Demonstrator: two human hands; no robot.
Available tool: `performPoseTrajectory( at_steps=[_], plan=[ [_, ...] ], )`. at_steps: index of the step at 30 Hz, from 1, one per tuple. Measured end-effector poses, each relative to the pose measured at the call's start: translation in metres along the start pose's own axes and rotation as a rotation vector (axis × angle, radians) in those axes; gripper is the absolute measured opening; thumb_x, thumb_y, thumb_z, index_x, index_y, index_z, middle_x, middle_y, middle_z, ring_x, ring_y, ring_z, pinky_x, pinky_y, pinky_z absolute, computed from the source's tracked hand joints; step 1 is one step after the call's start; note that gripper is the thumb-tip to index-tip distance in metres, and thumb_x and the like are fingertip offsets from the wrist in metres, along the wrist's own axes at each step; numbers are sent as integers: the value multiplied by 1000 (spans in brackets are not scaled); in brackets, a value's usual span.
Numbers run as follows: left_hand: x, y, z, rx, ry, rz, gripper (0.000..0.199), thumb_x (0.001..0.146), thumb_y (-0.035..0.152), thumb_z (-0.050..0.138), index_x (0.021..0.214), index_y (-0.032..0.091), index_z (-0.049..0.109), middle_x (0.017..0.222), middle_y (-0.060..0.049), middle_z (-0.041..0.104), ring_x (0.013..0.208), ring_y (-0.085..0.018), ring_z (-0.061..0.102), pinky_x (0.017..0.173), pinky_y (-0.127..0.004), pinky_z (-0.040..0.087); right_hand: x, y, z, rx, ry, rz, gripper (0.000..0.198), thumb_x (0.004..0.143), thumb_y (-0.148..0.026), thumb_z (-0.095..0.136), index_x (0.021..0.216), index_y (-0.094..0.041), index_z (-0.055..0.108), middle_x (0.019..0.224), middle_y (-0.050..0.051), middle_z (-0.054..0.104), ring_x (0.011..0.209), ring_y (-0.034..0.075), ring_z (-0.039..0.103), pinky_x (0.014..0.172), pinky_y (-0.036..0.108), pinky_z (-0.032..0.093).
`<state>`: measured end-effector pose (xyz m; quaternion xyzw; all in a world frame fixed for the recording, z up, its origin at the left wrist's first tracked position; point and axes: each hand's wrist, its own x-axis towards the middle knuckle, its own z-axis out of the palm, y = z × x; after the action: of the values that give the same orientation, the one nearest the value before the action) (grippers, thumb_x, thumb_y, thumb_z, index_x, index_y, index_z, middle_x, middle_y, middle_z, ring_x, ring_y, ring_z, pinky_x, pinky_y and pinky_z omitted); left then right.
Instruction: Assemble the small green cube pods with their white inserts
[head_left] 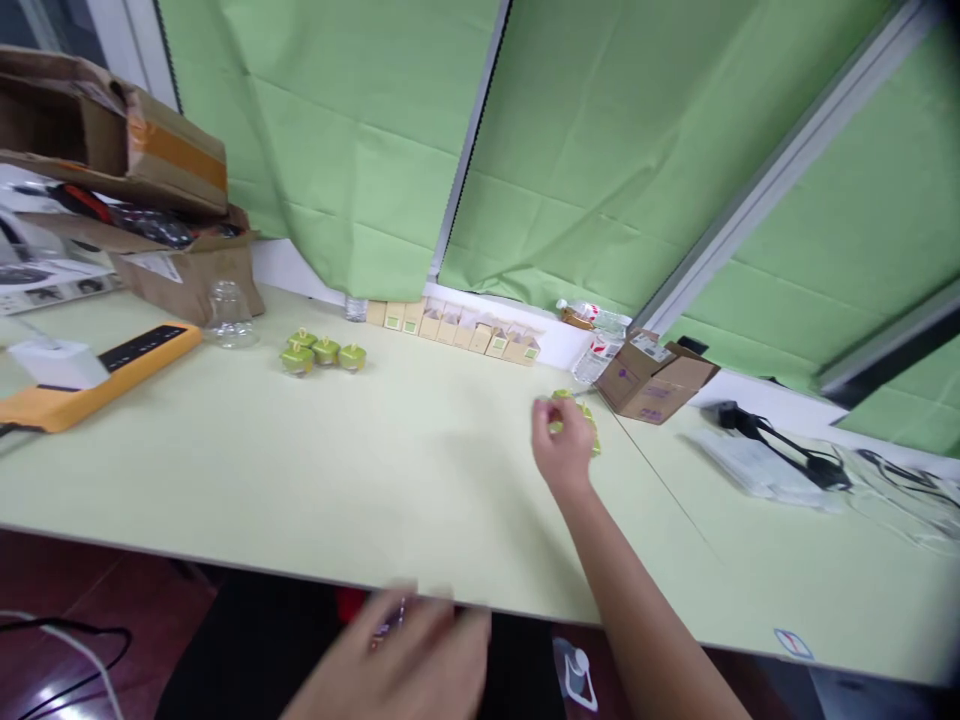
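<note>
My right hand (564,440) reaches over the table to a cluster of small green-topped packs (595,440) at the right of centre. Its fingers are curled together, and green shows between them. Whether that green piece is in the grip or lies behind it, I cannot make out. Low in the view, in front of the table's near edge, my left hand (409,655) is blurred by motion, with its fingers apart and nothing visible in them. Several like green-topped packs (324,352) stand grouped at the left of the table.
Several small beige boxes (465,328) line the back wall. Plastic bottles (598,357) and an open carton (652,378) stand right of them. A clear jar (229,318), an orange power strip (124,370) and cardboard boxes (184,270) occupy the left; cables (795,450) lie far right.
</note>
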<state>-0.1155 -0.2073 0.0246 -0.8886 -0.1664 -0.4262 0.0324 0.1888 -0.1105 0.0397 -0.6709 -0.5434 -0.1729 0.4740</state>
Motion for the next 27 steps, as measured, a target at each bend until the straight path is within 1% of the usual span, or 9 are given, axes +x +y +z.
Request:
performPoseTrajectory(
  at_steps=[2,5,8,10,15,19,22,24,27],
  plan=[
    [33,-51,13,71,7,-205,47,78,18,62,120,39,68,140,2,58,120,-24,55,90,-38,53,2,-29,32,117,-135,-93,21,91,-37,48,100,-21,59,80,3,62,70,18,58,71,30,46],
    [78,-147,38,237,14,-658,47,87,24,52,132,18,58,146,-12,48,133,-31,43,108,-45,40,-3,-49,74,200,-219,-89,32,92,-32,44,120,-20,54,84,4,63,74,18,59,75,31,47],
    [93,-222,57,377,-52,-803,42,92,24,45,132,12,54,145,-13,47,130,-33,39,109,-51,32,-15,-43,94,211,-286,-16,32,91,-32,43,118,-20,56,86,5,64,72,18,59,75,32,47],
    [89,-247,67,419,-151,-809,35,97,23,35,118,8,59,134,-13,55,125,-31,39,105,-52,32,-19,-33,94,234,-315,0,31,91,-33,44,115,-20,58,85,4,64,71,18,59,73,32,47],
    [84,-247,97,368,-188,-764,33,94,22,38,115,9,60,124,-19,61,115,-33,46,94,-50,34,-12,-17,89,235,-260,117,25,90,-34,47,101,-19,64,80,2,65,63,15,56,68,30,45],
    [98,-215,130,199,-275,-587,27,89,22,49,111,22,66,122,-8,67,117,-28,50,96,-43,38,-8,-17,100,296,-329,100,27,89,-38,51,103,-19,65,91,6,67,74,17,60,72,31,48],
    [101,-190,145,-242,-225,-406,52,82,16,53,133,25,56,129,-6,64,117,-24,56,98,-37,44,-11,-16,102,328,-436,116,27,85,-36,58,104,-20,67,104,8,66,80,18,62,75,32,50],
    [98,-181,146,-428,-207,-414,71,79,15,55,147,28,41,123,-5,66,106,-21,62,92,-33,48,-13,-15,99,368,-481,148,27,82,-36,61,105,-22,68,107,7,66,82,18,63,80,33,51],
    [91,-178,141,-591,-224,-462,80,78,23,64,151,28,32,111,-5,69,89,-18,65,83,-31,51,-14,-16,95,490,-529,199,26,82,-41,63,98,-22,71,106,6,68,87,18,63,86,34,50]
  ],
)
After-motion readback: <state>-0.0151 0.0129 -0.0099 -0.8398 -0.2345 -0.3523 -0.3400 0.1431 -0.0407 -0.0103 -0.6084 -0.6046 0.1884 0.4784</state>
